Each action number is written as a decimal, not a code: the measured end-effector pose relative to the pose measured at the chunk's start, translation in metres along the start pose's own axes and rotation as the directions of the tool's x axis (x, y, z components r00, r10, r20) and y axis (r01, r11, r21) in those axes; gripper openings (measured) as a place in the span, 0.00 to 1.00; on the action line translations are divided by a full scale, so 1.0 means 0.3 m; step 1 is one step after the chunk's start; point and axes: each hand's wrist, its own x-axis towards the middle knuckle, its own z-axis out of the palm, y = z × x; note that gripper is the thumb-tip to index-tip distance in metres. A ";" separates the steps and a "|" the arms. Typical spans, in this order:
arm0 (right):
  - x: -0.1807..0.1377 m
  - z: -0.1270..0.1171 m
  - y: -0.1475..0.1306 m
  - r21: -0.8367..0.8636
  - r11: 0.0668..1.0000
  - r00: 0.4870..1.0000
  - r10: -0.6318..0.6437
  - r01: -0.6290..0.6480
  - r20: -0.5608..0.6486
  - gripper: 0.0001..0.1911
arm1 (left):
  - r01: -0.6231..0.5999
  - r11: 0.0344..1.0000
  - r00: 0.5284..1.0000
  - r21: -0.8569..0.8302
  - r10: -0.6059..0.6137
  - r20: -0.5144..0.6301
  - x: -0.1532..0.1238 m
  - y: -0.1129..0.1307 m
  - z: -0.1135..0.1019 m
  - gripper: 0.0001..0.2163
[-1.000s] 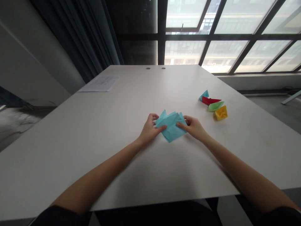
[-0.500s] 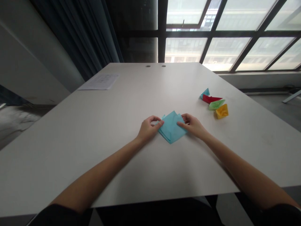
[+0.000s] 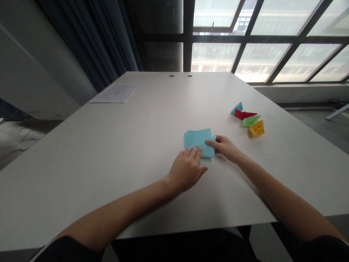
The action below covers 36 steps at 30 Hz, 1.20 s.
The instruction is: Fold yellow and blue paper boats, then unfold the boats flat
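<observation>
A folded sheet of light blue paper (image 3: 197,137) lies in front of me, layered and roughly square, its edges now near parallel to the table's front. My right hand (image 3: 224,146) pinches its right edge, thumb on top and the other fingers beneath. My left hand (image 3: 188,167) rests flat on the near edge of the paper, fingers stretched forward and thumb spread out to the right over the table. The fingertips touch the paper's lower left and middle. How many layers the fold has cannot be made out.
On the white table (image 3: 152,120), to the right, sit a small blue folded paper piece (image 3: 238,108), a red one (image 3: 244,115), a green one (image 3: 250,121) and a yellow one (image 3: 257,129). Printed sheets (image 3: 116,93) lie at the far left edge. Windows and a curtain (image 3: 92,36) stand behind.
The blue paper has turned from a diamond to a square-on position. My left hand has let go of its left corner and moved nearer me, flattening onto the near edge. My right hand still pinches the paper.
</observation>
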 end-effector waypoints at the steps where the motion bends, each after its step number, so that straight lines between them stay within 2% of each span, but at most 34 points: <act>1: 0.000 -0.011 -0.008 -0.087 0.996 0.999 -0.028 0.025 -0.040 0.20 | 0.019 1.000 0.999 0.000 -0.019 0.027 -0.004 0.006 0.007 0.28; 3: 0.003 -0.038 -0.027 -0.361 0.925 0.962 -0.195 0.116 -0.192 0.20 | 0.039 0.999 0.997 0.003 -0.039 0.070 -0.015 0.015 0.018 0.29; 4: 0.007 -0.048 -0.038 -0.498 0.853 0.913 -0.315 0.154 -0.259 0.20 | 0.046 0.999 0.995 0.006 -0.046 0.084 -0.021 0.019 0.023 0.29; 5: 0.012 -0.053 -0.052 -0.609 0.771 0.861 -0.426 0.185 -0.277 0.20 | 0.052 0.999 0.994 0.009 -0.053 0.094 -0.027 0.023 0.027 0.30; 6: 0.019 -0.052 -0.067 -0.689 0.691 0.824 -0.510 0.220 -0.248 0.20 | 0.059 0.998 0.993 0.013 -0.060 0.102 -0.033 0.027 0.032 0.30; 8: 0.036 -0.029 -0.102 -0.769 0.549 0.813 -0.578 0.326 -0.068 0.17 | 0.072 0.997 0.990 0.018 -0.074 0.119 -0.043 0.036 0.041 0.32; 11: 0.068 0.032 -0.153 -0.781 0.445 0.834 -0.525 0.438 0.169 0.19 | 0.075 0.997 0.985 0.016 -0.077 0.152 -0.045 0.042 0.050 0.33; 15: 0.110 0.080 -0.187 -0.766 0.440 0.861 -0.422 0.468 0.284 0.15 | 0.076 0.997 0.980 0.015 -0.077 0.184 -0.037 0.040 0.048 0.33; 19: 0.142 0.072 -0.185 -0.732 0.394 0.817 -0.422 0.556 0.394 0.13 | 0.063 0.998 0.975 0.000 -0.062 0.214 -0.034 0.038 0.048 0.33; 23: 0.174 0.065 -0.173 -0.750 0.349 0.809 -0.422 0.562 0.409 0.11 | 0.053 0.999 0.972 -0.013 -0.049 0.230 -0.041 0.037 0.064 0.35; 25: 0.191 0.062 -0.162 -0.736 0.373 0.811 -0.413 0.566 0.414 0.10 | 0.060 0.998 0.970 -0.016 -0.054 0.238 -0.043 0.037 0.073 0.35; 30: 0.219 0.043 -0.121 -0.657 0.536 0.848 -0.347 0.530 0.402 0.11 | 0.047 0.999 0.967 -0.017 -0.042 0.250 -0.043 0.036 0.078 0.34; 36: 0.229 0.026 -0.104 -0.641 0.551 0.845 -0.337 0.534 0.415 0.12 | 0.077 0.997 0.978 -0.009 -0.073 0.195 -0.047 0.037 0.071 0.33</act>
